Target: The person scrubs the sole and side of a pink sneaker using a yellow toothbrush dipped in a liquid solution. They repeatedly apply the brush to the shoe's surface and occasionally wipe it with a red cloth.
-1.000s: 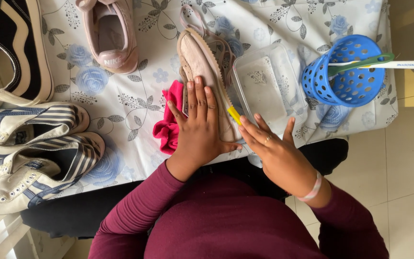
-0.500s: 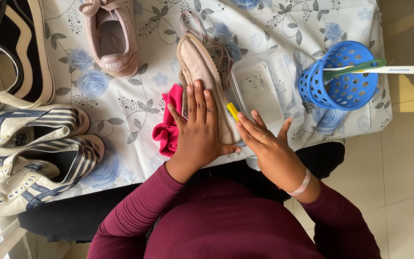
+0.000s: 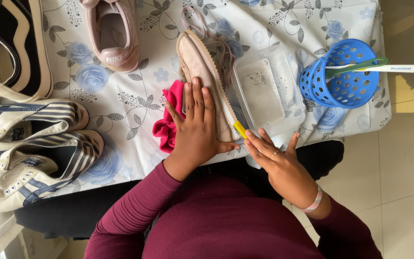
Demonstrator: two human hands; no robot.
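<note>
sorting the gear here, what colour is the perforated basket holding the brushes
Blue, with round holes all over: the basket shows best in the head view.

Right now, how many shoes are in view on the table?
5. A black shoe at top left, two striped shoes below it, a pink shoe at top centre, and a beige shoe on its side under the left hand. More may lie beyond the left edge.
</note>
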